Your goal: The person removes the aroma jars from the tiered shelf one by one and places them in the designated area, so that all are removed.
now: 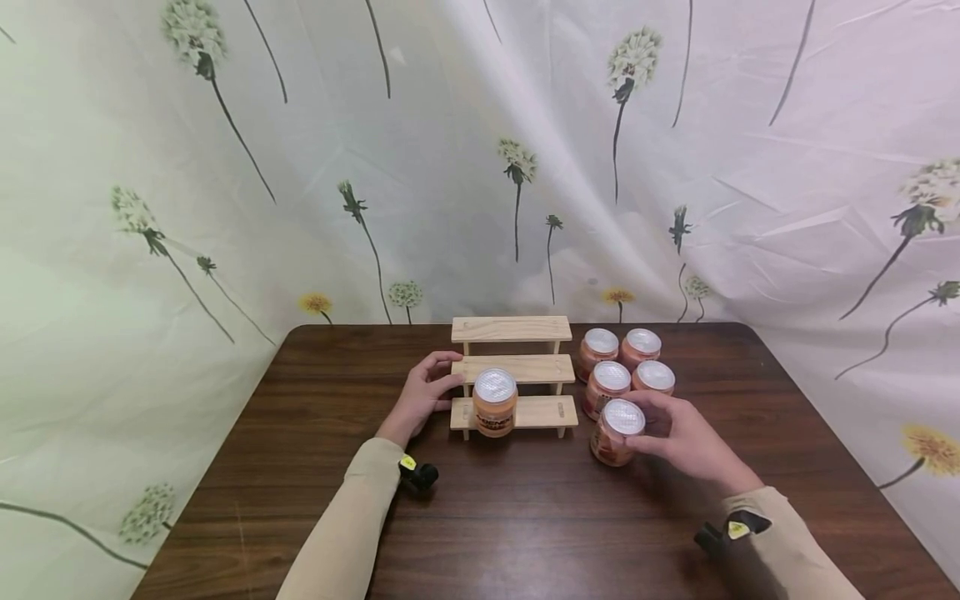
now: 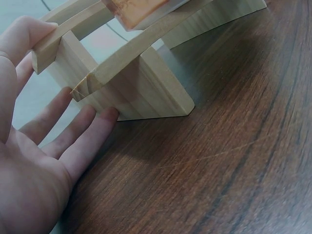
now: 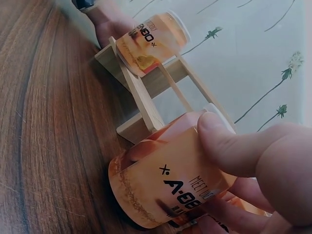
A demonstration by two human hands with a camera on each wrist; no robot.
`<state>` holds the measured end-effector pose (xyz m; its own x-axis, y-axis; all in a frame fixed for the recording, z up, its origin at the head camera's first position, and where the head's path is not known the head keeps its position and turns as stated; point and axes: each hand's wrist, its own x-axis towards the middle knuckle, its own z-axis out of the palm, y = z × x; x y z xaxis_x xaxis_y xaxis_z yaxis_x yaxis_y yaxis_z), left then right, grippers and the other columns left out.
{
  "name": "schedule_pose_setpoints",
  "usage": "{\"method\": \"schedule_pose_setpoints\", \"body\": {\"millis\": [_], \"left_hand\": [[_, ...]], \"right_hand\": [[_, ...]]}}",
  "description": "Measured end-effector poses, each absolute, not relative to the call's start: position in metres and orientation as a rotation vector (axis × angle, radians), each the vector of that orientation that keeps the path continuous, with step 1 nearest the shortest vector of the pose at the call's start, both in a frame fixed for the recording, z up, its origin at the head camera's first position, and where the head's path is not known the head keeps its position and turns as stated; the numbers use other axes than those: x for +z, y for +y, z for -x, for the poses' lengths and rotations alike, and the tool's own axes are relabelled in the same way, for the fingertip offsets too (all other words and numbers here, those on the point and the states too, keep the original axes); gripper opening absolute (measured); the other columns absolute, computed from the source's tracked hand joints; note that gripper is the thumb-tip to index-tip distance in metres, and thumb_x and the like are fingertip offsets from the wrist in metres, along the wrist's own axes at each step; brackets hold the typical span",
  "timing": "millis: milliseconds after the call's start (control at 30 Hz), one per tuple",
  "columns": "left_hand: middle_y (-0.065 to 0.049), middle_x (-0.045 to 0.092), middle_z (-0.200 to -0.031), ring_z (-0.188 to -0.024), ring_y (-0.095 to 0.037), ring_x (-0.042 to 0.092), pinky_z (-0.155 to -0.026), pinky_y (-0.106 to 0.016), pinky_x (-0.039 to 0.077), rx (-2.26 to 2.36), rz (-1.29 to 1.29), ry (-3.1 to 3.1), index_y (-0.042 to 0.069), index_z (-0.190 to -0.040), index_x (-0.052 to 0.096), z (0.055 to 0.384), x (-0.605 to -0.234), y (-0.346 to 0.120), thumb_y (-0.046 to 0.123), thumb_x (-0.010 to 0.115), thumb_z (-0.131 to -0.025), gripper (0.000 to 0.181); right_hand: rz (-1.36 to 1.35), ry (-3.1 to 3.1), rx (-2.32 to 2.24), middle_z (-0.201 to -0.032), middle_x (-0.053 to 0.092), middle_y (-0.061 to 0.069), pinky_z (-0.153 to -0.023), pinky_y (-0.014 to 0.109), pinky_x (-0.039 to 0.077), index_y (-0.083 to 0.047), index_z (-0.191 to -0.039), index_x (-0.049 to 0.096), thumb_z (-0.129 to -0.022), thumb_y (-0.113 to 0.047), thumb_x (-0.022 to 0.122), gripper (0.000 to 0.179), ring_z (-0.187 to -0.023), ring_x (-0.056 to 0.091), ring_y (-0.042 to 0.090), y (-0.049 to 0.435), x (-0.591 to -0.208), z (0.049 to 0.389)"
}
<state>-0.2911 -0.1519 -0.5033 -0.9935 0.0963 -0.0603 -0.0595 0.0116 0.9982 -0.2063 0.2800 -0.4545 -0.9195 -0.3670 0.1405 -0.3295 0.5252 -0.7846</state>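
A three-step wooden display rack stands on the table. A jar with an orange label and a clear-looking lid sits upright on its lowest step, left of the middle. At the rack's left end, my left hand holds the end of the middle step between thumb and fingers; in the left wrist view the other fingers reach along the rack's side. Right of the rack, my right hand grips a similar jar, thumb on one side and fingers on the other. This jar is slightly tilted.
Several more orange jars stand grouped behind the held jar, close to the rack's right end. The dark wooden table ends at a flower-printed cloth at the back. Small black cameras are strapped on both wrists.
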Motion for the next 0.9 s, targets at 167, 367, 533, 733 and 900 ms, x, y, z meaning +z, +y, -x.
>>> {"method": "schedule_pose_setpoints", "body": {"millis": [167, 367, 533, 733, 900], "left_hand": [[-0.013, 0.055, -0.139, -0.109, -0.023, 0.067, -0.076, -0.040, 0.064, 2.149, -0.041, 2.141, 0.016, -0.134, 0.064, 0.290, -0.503, -0.152, 0.015, 0.075, -0.098, 0.037], [-0.013, 0.055, -0.138, -0.108, -0.022, 0.067, -0.076, -0.040, 0.064, 2.162, -0.038, 2.133, 0.016, -0.133, 0.065, 0.291, -0.503, -0.151, 0.013, 0.075, -0.098, 0.037], [-0.013, 0.054, -0.139, -0.110, -0.023, 0.066, -0.077, -0.041, 0.064, 2.168, -0.033, 2.119, 0.016, -0.133, 0.064, 0.291, -0.503, -0.152, 0.012, 0.075, -0.098, 0.038], [-0.014, 0.054, -0.140, -0.110, -0.024, 0.067, -0.077, -0.041, 0.064, 2.147, -0.037, 2.133, 0.016, -0.134, 0.064, 0.290, -0.502, -0.152, 0.014, 0.075, -0.098, 0.037], [-0.014, 0.052, -0.141, -0.110, -0.023, 0.067, -0.077, -0.041, 0.064, 2.140, -0.044, 2.127, 0.015, -0.135, 0.063, 0.290, -0.501, -0.153, 0.015, 0.075, -0.099, 0.038]], "right_hand": [[0.650, 2.682, -1.367, -0.128, 0.070, 0.009, -0.095, 0.039, 0.058, -0.010, -0.139, 0.063, -0.086, -0.015, 0.089, 0.058, -0.115, 0.069, 0.025, 0.282, -0.454, 0.208], [0.645, 2.681, -1.364, -0.129, 0.071, 0.006, -0.098, 0.042, 0.057, -0.011, -0.138, 0.064, -0.084, -0.023, 0.092, 0.062, -0.115, 0.069, 0.024, 0.283, -0.445, 0.205], [0.641, 2.771, -1.353, -0.131, 0.071, 0.013, -0.097, 0.042, 0.058, -0.004, -0.137, 0.064, -0.087, -0.025, 0.090, 0.061, -0.117, 0.070, 0.031, 0.283, -0.427, 0.199], [0.663, 2.823, -1.494, -0.131, 0.070, 0.017, -0.096, 0.041, 0.059, -0.001, -0.135, 0.063, -0.090, -0.015, 0.086, 0.053, -0.117, 0.070, 0.036, 0.271, -0.408, 0.197], [0.725, 2.819, -1.601, -0.128, 0.069, 0.019, -0.095, 0.033, 0.059, -0.002, -0.133, 0.064, -0.090, -0.009, 0.084, 0.047, -0.114, 0.069, 0.026, 0.248, -0.399, 0.196]]}}
